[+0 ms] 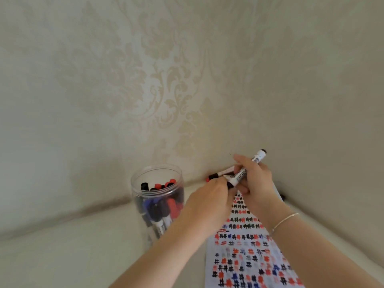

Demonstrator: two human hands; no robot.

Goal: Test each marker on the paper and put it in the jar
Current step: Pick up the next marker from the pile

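Already your jar on the left holds a good bundle of tested markers, black, blue and red caps up, so much of the job looks done. Moving right, your left hand pinches what seems to be the cap end of the marker that your right hand grips by the barrel, above the paper crowded with marks. A few untested markers lie by the wall, so several tests remain.

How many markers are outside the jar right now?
2 plainly: a white black-capped marker held in the right hand, another white marker behind the left hand. More may be hidden.
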